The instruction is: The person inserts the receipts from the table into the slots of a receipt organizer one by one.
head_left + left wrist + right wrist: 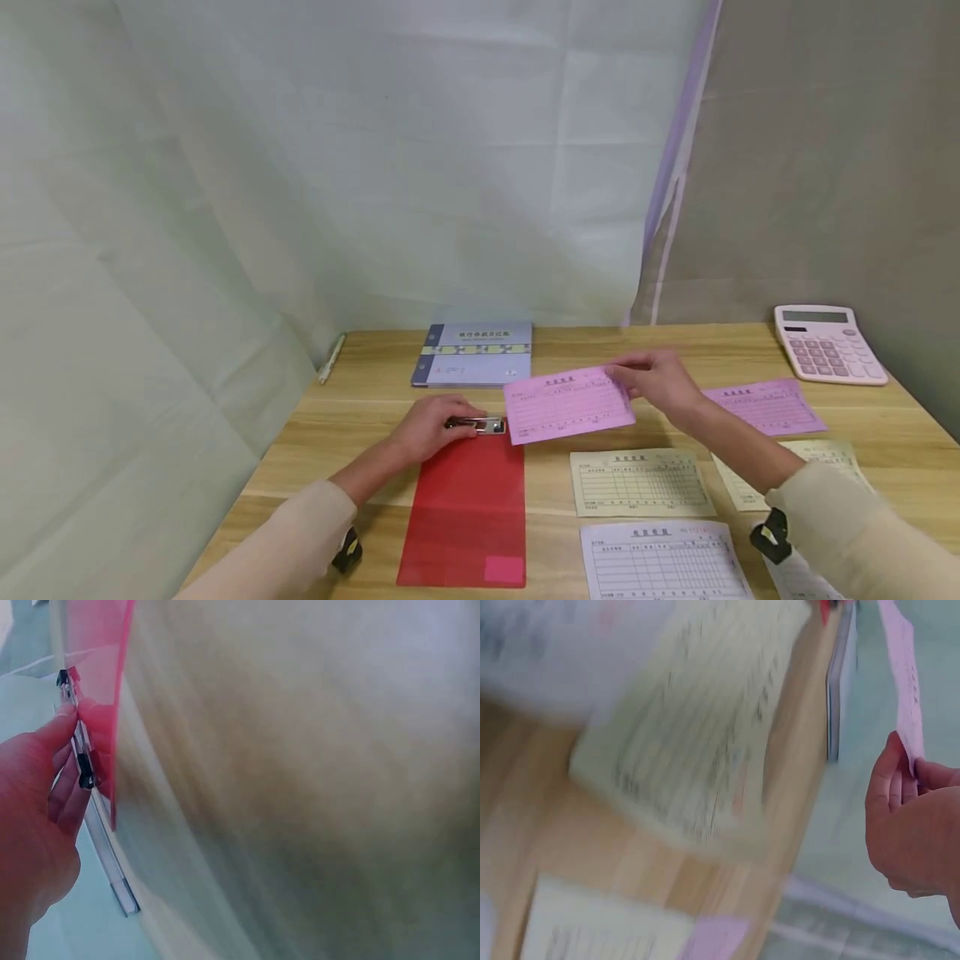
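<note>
My left hand (429,427) grips the metal clip (487,426) at the top end of a red translucent clipboard (467,508), thumb against fingers. In the left wrist view the same hand (37,795) pinches the clip (84,750) at the edge of the clipboard (101,645). My right hand (663,385) pinches a pink receipt form (570,406) by its right end, held above the table with its left edge beside the clip. Seen in the right wrist view, the form (907,682) is edge-on between thumb and fingers.
A blue account book (476,354) lies behind the clipboard, a pen (332,358) to its left. At the far right stands a pink calculator (828,343). Another pink form (768,408), a yellow form (641,483), a white form (663,562) and others partly under my right arm lie on the right.
</note>
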A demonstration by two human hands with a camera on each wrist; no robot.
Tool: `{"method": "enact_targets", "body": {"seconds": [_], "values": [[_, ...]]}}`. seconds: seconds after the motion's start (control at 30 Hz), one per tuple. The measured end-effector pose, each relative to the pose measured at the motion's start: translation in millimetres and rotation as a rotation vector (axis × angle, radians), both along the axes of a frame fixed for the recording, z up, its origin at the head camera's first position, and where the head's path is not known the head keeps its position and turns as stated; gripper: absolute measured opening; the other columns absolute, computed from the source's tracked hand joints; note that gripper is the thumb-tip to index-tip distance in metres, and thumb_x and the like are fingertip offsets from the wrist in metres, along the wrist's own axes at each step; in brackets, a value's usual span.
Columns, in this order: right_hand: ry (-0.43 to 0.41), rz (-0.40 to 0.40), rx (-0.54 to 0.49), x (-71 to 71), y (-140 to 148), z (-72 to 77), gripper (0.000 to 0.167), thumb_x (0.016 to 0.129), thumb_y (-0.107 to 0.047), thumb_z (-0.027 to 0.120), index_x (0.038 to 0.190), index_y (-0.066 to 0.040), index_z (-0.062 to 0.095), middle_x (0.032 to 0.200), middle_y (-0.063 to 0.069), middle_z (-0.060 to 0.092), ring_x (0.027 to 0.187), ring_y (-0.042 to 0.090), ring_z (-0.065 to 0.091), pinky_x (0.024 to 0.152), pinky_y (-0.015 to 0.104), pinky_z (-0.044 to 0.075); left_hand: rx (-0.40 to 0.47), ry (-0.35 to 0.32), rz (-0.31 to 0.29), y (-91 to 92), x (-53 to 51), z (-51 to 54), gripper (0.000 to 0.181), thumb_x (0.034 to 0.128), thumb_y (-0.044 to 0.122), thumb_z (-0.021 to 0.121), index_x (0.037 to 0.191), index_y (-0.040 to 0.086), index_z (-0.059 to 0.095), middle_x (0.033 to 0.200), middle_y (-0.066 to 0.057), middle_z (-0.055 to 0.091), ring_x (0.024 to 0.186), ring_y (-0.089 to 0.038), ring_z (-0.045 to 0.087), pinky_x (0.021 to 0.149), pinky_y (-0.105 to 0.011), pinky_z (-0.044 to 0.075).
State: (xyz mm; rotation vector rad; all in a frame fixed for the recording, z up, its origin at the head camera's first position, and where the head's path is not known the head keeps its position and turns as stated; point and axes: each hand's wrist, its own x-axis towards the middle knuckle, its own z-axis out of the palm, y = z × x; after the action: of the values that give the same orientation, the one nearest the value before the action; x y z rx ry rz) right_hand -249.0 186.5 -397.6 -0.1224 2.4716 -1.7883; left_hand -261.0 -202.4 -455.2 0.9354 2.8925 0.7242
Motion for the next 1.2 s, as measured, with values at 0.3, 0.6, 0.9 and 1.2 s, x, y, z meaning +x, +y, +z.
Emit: {"method": "enact_targets", "body": {"seconds": [0.3, 0.6, 0.9, 1.2], "values": [[-0.182, 0.027, -0.018, 19.2, -51.3, -20.9, 0.02, 0.103, -0.007, 0.07, 0.116, 0.006, 0.077, 0.099, 0.011, 0.078, 0.082, 0.02, 0.07, 0.072, 0.034, 0.06, -0.019, -0.068, -0.043, -1.2, -11.7, 7.5, 0.034, 0.0933, 0.017, 0.084, 0.127, 0.021, 0.08, 0.11, 0.011, 0.076, 0.097, -0.008, 0.067, 0.087, -0.029, 0.057], [-0.176, 0.063, 0.051, 29.7, -83.3, -33.7, 0.015, 0.101, -0.004, 0.071, 0.112, 0.001, 0.08, 0.1, 0.009, 0.075, 0.083, 0.019, 0.067, 0.072, 0.034, 0.061, -0.069, -0.16, -0.004, 2.8, -9.9, 18.2, 0.038, 0.0937, 0.024, 0.084, 0.131, 0.027, 0.078, 0.114, 0.015, 0.073, 0.102, -0.008, 0.063, 0.09, -0.03, 0.054], [-0.103, 0.052, 0.133, 28.8, -97.6, -35.5, 0.011, 0.097, -0.001, 0.075, 0.106, 0.001, 0.081, 0.091, 0.007, 0.075, 0.073, 0.016, 0.065, 0.063, 0.031, 0.058, -0.215, -0.034, -0.075, 7.1, -10.0, 19.7, 0.038, 0.095, 0.029, 0.083, 0.133, 0.025, 0.077, 0.109, 0.014, 0.072, 0.095, -0.006, 0.061, 0.087, -0.028, 0.053], [-0.09, 0.034, 0.186, 24.8, -111.7, -34.5, 0.006, 0.095, -0.002, 0.077, 0.098, -0.001, 0.083, 0.086, 0.006, 0.074, 0.071, 0.015, 0.065, 0.059, 0.028, 0.056, -0.229, 0.007, -0.087, 9.2, -7.2, 21.6, 0.035, 0.0953, 0.028, 0.083, 0.13, 0.023, 0.079, 0.104, 0.014, 0.073, 0.089, -0.003, 0.059, 0.085, -0.027, 0.052]]}}
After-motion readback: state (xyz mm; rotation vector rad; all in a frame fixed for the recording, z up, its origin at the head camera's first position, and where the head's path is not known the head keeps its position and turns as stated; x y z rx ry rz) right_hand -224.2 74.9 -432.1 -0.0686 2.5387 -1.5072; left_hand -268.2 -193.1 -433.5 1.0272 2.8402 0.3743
